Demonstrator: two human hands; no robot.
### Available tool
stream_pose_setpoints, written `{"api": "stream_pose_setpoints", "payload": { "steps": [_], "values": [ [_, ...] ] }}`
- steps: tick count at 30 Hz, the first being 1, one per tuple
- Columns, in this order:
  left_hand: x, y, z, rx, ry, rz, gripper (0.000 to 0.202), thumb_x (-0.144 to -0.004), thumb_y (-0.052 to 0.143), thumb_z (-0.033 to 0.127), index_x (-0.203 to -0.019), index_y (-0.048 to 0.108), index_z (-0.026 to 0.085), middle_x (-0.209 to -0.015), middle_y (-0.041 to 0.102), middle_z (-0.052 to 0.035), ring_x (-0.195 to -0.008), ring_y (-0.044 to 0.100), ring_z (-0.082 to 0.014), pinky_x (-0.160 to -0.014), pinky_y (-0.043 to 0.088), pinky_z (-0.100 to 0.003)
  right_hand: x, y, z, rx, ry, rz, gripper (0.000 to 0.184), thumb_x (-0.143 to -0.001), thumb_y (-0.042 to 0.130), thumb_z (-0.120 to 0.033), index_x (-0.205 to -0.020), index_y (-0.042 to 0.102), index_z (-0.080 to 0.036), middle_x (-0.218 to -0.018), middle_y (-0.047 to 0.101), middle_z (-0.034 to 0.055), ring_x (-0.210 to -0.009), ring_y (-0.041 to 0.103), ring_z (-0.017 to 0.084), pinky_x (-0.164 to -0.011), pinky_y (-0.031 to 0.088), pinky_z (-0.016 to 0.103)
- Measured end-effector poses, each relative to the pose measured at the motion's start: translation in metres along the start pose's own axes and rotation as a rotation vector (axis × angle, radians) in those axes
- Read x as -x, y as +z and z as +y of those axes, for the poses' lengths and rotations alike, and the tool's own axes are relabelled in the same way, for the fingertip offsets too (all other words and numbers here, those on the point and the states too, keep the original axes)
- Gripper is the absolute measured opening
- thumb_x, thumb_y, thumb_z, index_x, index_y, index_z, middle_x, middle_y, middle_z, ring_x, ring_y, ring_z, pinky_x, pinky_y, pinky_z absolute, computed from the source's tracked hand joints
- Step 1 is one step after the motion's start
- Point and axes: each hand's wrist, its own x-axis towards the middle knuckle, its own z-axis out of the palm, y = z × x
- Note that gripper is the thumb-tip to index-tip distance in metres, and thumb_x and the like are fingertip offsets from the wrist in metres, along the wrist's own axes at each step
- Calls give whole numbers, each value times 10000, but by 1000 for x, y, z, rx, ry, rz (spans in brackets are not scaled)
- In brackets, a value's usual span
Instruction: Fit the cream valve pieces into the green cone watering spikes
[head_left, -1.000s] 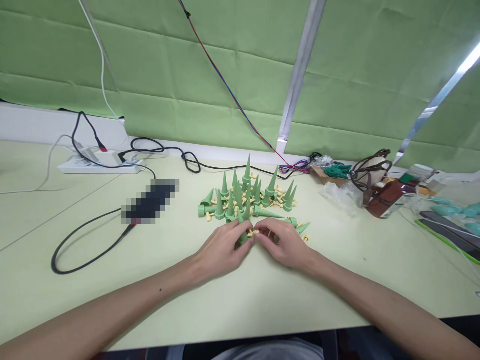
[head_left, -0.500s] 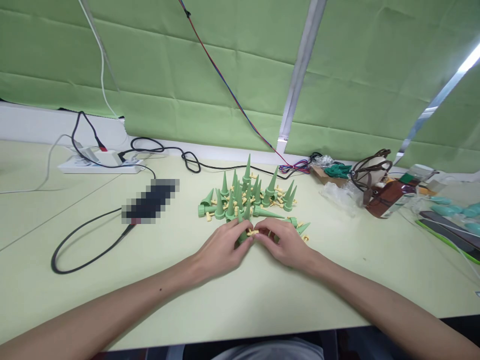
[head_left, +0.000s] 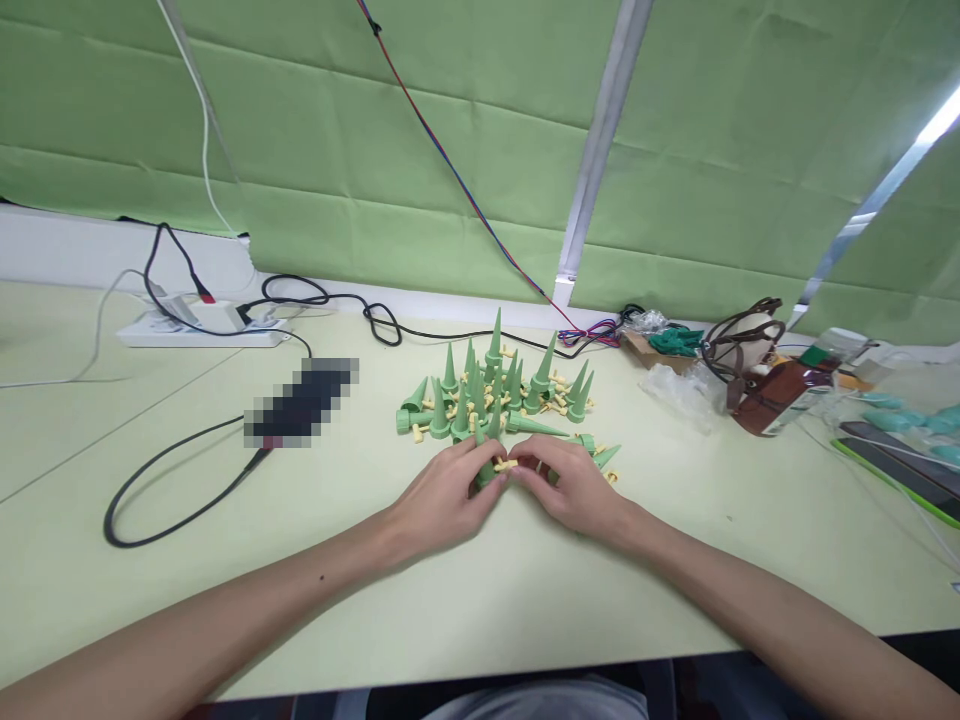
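Note:
My left hand (head_left: pixel 457 488) is closed around a green plant watering spike (head_left: pixel 484 470), its tip partly hidden among others. From the spike's side a small yellow valve (head_left: pixel 507 465) sticks out, and my right hand (head_left: pixel 568 484) pinches its outer end between thumb and fingers. Just beyond both hands stands a cluster of green watering spikes (head_left: pixel 543 372), many upright and some lying down. Small yellow valves (head_left: pixel 560 400) are scattered between them. Close behind my right hand lies another spike (head_left: pixel 606 457).
A power strip (head_left: pixel 202 328) with black cables and a pixelated dark device (head_left: pixel 301 402) are at left. On the right are a clear plastic bag (head_left: pixel 686 395), a brown bottle (head_left: pixel 784 393), a small cardboard box (head_left: pixel 651 352) and a green-edged phone (head_left: pixel 900 465). The table's front edge (head_left: pixel 480 678) runs below my arms.

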Motion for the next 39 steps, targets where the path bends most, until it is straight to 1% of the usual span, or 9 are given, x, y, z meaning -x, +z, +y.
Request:
{"api": "stream_pose_setpoints", "payload": {
  "steps": [3,13,18,22,29,39],
  "values": [
    [0,0,0,10,-10,6,232,-995,482,374,-1081,623,211,-834,564,-30,-687,545,-163,-604,401,-269,0,0,0,-9,-3,-4,129,-993,556,-249,-1041,659,-188,-892,704,67,-729,624,170,-611,500,274],
    [1,0,1,25,-32,9,212,-988,495,365,-1059,625,214,-840,557,-25,-699,542,-162,-609,401,-270,-1,-1,-2,-23,-2,-8,124,-982,567,-212,-1049,667,-184,-914,713,65,-752,631,167,-600,491,260],
    [0,-1,1,30,-35,17,202,-981,506,359,-1059,624,215,-834,556,-22,-691,543,-160,-607,403,-270,-1,0,-1,-15,-7,4,120,-981,567,-210,-1047,664,-188,-907,709,60,-766,634,170,-620,495,264],
    [0,-1,1,32,-29,10,216,-985,499,367,-1083,623,221,-829,557,-21,-693,546,-164,-604,405,-270,0,0,0,-11,-4,21,110,-980,568,-219,-1037,657,-187,-885,702,55,-741,626,167,-631,499,270],
    [0,0,0,39,-18,6,217,-987,491,360,-1099,619,225,-871,581,-31,-743,559,-172,-642,424,-275,0,0,0,-11,4,35,105,-977,566,-216,-1018,657,-183,-867,700,54,-731,621,164,-614,490,263],
    [1,0,-1,42,-24,-2,244,-993,474,370,-1124,617,223,-890,582,-39,-734,563,-171,-642,443,-285,-1,0,1,-6,10,33,98,-975,568,-212,-999,657,-180,-853,696,48,-731,613,161,-630,486,264]
  ]
}}
